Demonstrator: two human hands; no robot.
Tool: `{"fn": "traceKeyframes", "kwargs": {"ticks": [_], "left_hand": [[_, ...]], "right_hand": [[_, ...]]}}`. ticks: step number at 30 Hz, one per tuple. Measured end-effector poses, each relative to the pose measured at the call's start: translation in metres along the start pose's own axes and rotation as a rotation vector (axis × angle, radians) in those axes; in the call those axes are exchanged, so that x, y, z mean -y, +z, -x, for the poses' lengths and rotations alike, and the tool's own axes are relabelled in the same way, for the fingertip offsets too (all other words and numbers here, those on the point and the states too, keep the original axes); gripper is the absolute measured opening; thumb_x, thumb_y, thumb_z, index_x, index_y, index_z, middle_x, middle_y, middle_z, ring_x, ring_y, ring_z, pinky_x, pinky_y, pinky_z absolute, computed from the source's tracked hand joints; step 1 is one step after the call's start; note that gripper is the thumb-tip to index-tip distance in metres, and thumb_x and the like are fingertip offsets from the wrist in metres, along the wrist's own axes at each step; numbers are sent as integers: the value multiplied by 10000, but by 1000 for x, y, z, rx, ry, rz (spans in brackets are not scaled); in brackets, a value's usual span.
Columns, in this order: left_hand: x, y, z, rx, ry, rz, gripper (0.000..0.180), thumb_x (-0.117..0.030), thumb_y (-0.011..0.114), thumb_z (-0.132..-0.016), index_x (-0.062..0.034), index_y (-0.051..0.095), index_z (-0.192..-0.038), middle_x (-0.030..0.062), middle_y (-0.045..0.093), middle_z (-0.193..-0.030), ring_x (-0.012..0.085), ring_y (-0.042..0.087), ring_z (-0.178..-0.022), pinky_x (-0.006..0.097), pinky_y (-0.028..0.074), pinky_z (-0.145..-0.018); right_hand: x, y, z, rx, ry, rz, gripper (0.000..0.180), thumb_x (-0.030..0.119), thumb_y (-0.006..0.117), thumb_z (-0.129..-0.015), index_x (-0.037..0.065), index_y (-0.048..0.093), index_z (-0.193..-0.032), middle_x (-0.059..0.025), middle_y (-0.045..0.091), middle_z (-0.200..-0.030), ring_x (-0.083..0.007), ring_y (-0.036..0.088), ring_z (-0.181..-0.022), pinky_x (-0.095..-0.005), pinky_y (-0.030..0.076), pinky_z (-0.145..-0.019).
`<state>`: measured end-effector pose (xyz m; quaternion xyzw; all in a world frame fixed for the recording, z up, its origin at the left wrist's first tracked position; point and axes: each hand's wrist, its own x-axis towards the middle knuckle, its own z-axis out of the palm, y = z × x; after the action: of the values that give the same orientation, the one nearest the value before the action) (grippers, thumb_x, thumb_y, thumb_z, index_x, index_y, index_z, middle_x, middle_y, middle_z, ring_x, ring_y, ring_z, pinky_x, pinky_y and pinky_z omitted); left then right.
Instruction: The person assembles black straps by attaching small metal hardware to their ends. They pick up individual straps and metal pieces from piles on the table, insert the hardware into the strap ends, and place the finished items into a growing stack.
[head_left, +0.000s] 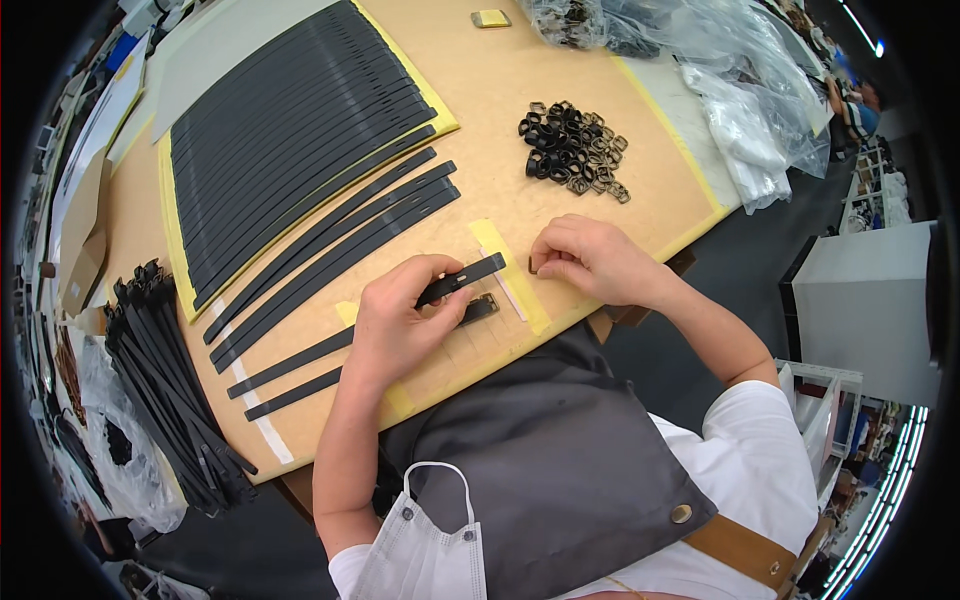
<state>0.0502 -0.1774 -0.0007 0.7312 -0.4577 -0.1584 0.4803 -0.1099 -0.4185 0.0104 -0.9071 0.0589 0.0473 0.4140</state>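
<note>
Tan worktable [500, 110] here, yellow tape along its edges; a big row of black straps [290, 130] lies on a yellow sheet, loose straps [330, 250] beside it, a heap of dark metal buckles [573, 147], clear plastic bags [680, 40] at the far corner

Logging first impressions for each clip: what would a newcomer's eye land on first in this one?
Most striking is the big fan of black straps laid side by side on a yellow sheet across the upper left of the wooden table. Near the table's front edge, the left hand holds one black strap by its end, while the right hand pinches a small piece beside it. A heap of dark metal loops lies just behind the right hand.
</note>
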Motion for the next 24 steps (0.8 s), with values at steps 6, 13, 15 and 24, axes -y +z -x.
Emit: {"fn": "traceKeyframes", "kwargs": {"ticks": [6,13,15,24], "left_hand": [[-3,-2,3,83,-62,132,221,-50,814,-834,-11,716,-1028,30,673,-754,64,584,-638,228,440,-561],[-6,-5,7,156,-51,77,224,-65,811,-831,-15,710,-1025,27,671,-762,78,595,-641,240,462,-568],[-8,-6,6,170,-58,85,222,-73,810,-827,-13,704,-1013,41,671,-763,90,603,-642,248,474,-570],[-2,-2,8,119,-37,88,220,-72,790,-786,1,689,-966,88,689,-776,140,645,-651,287,523,-585]], "right_hand": [[-5,2,-16,292,5,-609,132,173,637,-1049,68,580,-1104,15,602,-1013,-97,553,-988,-290,466,-919],[6,-9,-43,573,-45,-620,162,227,620,-1069,77,564,-1091,34,571,-1004,-87,502,-973,-284,442,-921],[13,-6,-49,593,-54,-588,157,224,624,-1068,77,572,-1081,35,572,-994,-88,507,-950,-283,450,-906],[27,23,-51,402,111,-761,148,150,731,-981,46,639,-1032,22,633,-934,-56,575,-843,-236,502,-779]]}}
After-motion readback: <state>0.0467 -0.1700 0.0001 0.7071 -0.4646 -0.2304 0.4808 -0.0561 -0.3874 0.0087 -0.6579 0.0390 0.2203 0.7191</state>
